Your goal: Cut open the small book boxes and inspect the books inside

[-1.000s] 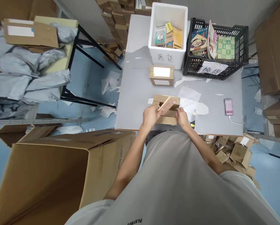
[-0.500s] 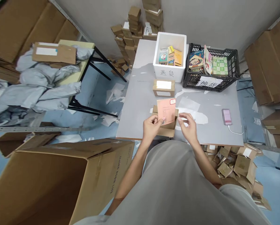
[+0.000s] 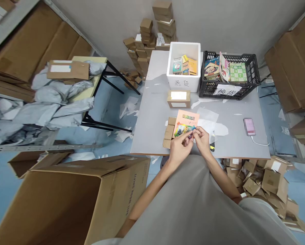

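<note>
Both hands are at the lower right corner of a thin book with a salmon-pink cover and a colourful picture on its lower half. My left hand is closed, its fingers reaching across the bottom edge of the book. My right hand pinches the same corner, the fingertips of both hands meeting there. Partly hidden behind the book, a small opened cardboard box lies on the grey table. Just right of my right wrist is a small black-and-yellow object, mostly hidden.
A small labelled carton sits before a white foam box with books. Beside it stands a black crate of books. A phone and torn paper lie rightward. A large open carton stands at my left.
The book has been turned to show its picture cover. My left hand moved right to the book's lower corner, and my right hand now grips it too. The view shifted slightly.
</note>
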`<control>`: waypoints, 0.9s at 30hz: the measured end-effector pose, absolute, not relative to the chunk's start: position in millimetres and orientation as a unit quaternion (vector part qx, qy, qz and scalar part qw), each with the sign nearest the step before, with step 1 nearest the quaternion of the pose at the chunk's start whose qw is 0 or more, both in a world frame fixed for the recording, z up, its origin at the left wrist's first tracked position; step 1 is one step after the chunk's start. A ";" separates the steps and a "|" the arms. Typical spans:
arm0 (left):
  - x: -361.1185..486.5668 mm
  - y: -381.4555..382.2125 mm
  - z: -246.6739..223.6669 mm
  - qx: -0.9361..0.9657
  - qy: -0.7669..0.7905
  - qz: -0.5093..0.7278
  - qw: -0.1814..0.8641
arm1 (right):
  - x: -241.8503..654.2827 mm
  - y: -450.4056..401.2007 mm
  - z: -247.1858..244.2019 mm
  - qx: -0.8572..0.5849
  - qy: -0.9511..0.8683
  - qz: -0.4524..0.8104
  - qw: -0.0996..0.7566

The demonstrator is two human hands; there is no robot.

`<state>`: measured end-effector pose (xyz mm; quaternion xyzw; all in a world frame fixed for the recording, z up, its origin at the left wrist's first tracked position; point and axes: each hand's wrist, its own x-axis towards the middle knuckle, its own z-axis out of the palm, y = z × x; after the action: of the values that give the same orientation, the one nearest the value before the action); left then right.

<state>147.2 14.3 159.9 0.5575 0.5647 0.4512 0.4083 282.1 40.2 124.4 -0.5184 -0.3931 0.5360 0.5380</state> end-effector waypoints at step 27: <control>105.0 25.3 170.4 0.394 0.584 0.537 0.464 | 311.6 22.2 161.2 -0.518 -0.448 0.524 0.506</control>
<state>105.0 25.3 170.4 0.3940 0.5843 0.5371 0.4635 311.6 22.2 161.2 -0.5176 -0.4483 0.5242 0.5064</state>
